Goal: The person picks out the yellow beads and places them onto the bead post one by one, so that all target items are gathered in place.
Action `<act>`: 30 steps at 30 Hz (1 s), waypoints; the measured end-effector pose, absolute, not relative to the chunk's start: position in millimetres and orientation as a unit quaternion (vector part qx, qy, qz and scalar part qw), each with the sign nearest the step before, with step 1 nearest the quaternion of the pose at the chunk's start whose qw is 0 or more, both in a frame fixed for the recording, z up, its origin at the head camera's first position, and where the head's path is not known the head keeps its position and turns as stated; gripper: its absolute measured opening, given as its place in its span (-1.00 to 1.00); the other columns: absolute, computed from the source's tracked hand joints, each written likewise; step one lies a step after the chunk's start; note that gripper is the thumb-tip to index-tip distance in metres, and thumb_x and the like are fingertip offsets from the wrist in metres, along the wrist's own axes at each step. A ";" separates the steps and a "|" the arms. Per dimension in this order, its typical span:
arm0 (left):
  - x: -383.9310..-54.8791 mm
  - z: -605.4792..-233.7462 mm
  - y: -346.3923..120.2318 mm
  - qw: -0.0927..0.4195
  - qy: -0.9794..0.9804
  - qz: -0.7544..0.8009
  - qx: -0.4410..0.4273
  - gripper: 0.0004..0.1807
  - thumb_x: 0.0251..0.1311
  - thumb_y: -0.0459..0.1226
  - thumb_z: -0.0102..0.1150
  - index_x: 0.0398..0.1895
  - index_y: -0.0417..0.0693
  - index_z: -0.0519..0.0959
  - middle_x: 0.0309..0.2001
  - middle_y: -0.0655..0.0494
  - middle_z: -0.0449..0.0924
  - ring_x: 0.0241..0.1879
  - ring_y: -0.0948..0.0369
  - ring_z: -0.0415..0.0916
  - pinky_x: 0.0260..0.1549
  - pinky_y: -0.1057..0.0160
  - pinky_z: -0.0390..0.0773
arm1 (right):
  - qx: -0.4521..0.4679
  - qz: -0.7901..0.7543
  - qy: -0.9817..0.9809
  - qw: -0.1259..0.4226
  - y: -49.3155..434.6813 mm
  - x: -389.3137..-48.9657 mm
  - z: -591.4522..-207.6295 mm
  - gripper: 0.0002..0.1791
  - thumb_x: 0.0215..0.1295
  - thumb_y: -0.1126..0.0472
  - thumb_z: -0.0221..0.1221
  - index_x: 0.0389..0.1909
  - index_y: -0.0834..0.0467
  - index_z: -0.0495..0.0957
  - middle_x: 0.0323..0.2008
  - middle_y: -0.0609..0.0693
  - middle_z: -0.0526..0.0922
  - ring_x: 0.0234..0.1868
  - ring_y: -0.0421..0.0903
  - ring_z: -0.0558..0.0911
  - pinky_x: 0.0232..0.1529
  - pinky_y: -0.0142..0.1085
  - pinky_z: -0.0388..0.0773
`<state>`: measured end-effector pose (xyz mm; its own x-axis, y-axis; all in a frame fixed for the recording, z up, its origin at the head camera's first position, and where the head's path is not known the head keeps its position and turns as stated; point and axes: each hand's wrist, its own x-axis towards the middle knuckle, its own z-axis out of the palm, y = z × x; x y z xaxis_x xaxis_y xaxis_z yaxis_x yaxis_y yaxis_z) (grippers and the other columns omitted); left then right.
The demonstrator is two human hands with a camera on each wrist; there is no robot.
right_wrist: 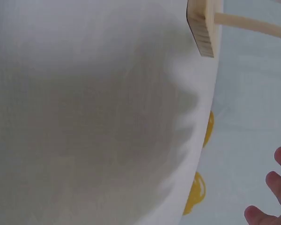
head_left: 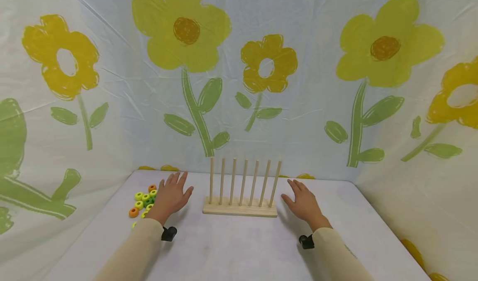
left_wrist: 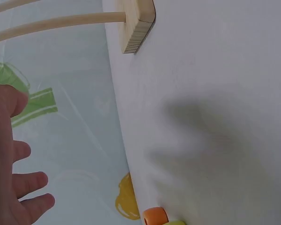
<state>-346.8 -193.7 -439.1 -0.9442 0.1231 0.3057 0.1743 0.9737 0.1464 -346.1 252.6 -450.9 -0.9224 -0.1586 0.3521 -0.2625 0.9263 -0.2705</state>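
Note:
A wooden rack point(head_left: 240, 209) with several upright pegs stands at the middle of the table, its pegs bare. My left hand point(head_left: 171, 198) is held over the table to the rack's left, fingers spread and holding nothing. Beside and partly behind that hand lie several round beads point(head_left: 139, 196) in yellow-green, green and orange; the hand and sleeve hide some. To the right of the rack, my right hand point(head_left: 303, 202) hovers with fingers extended and nothing in it. In the left wrist view, an orange bead point(left_wrist: 155, 216) shows at the bottom edge.
The white table point(head_left: 239, 252) ends at a back edge against a hanging cloth point(head_left: 298, 127) printed with yellow flowers. Cloth also hangs along the left and right sides. A black wrist camera point(head_left: 169, 233) sits on the left wrist and another point(head_left: 306, 242) on the right.

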 end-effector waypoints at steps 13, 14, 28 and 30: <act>-327.5 -438.1 -208.5 0.161 -0.981 -0.080 -0.078 -0.29 0.34 0.02 -0.01 0.44 -0.18 0.21 0.31 -0.28 0.33 0.32 -0.22 0.24 0.27 -0.37 0.19 | 0.114 0.225 -0.961 0.108 244.5 -340.7 -455.2 -0.27 0.38 -0.11 0.08 0.46 0.11 0.18 0.43 0.26 0.21 0.41 0.31 0.23 0.31 0.26 0.23; -326.4 -439.4 -209.9 0.159 -0.981 -0.080 -0.077 -0.29 0.34 0.02 0.00 0.44 -0.19 0.21 0.31 -0.28 0.33 0.32 -0.22 0.24 0.27 -0.37 0.19 | 0.115 0.227 -0.962 0.103 244.4 -340.9 -456.8 -0.27 0.38 -0.11 0.08 0.46 0.11 0.17 0.43 0.25 0.21 0.42 0.30 0.22 0.32 0.25 0.23; -308.6 -448.2 -224.2 0.159 -0.980 -0.083 -0.081 -0.29 0.27 -0.05 0.12 0.38 -0.28 0.27 0.21 -0.30 0.43 0.21 -0.22 0.36 0.16 -0.29 0.36 | 0.144 0.254 -0.954 0.073 234.3 -337.2 -460.6 -0.31 0.36 0.01 0.12 0.44 0.16 0.21 0.42 0.23 0.24 0.41 0.28 0.26 0.35 0.19 0.23; -305.8 -448.6 -226.4 0.155 -0.981 -0.089 -0.079 -0.29 0.27 -0.06 0.13 0.37 -0.29 0.27 0.21 -0.30 0.43 0.21 -0.23 0.36 0.16 -0.29 0.36 | 0.147 0.259 -0.952 0.069 233.3 -337.5 -462.4 -0.32 0.36 0.04 0.13 0.43 0.17 0.22 0.42 0.23 0.24 0.41 0.27 0.26 0.35 0.19 0.23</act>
<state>-305.8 -226.4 -448.6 -0.9395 0.1279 0.3178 0.1830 0.9716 0.1498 -337.5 233.3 -462.4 -0.9469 -0.2448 0.2086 -0.3168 0.8219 -0.4734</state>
